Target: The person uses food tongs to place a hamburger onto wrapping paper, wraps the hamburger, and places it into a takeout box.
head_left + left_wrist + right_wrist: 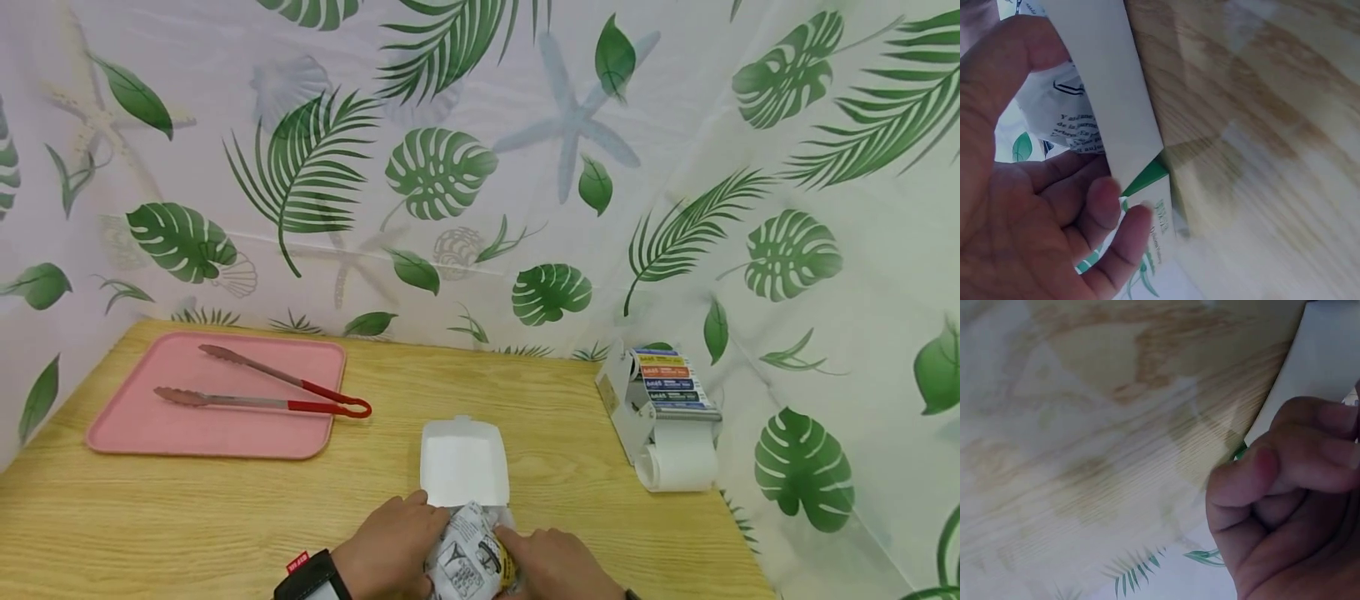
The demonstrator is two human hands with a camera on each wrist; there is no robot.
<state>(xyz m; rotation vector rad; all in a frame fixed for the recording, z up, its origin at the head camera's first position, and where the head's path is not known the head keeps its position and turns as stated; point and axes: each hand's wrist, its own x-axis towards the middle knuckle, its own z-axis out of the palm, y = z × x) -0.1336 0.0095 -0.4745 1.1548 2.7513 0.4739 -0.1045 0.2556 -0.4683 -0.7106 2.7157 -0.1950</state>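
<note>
A small white clamshell box (463, 462) stands with its lid raised at the table's front. At its front part is a paper-wrapped bundle (465, 562) with black print and a yellow patch. My left hand (393, 546) grips the bundle's left side; in the left wrist view, its thumb lies over the printed paper (1075, 125) beside the white box wall (1107, 81). From the right, my right hand (558, 562) holds the bundle, thumb on the paper. Curled fingers of that hand (1291, 487) show beside the box in the right wrist view; their contact is hidden there.
Red-handled tongs (322, 407) lie across a pink tray (247, 437) at the back left, handle end past its edge. A label dispenser (660, 400) with a white paper roll stands at the right. A leaf-patterned sheet (465, 325) hangs behind the wooden table (187, 517).
</note>
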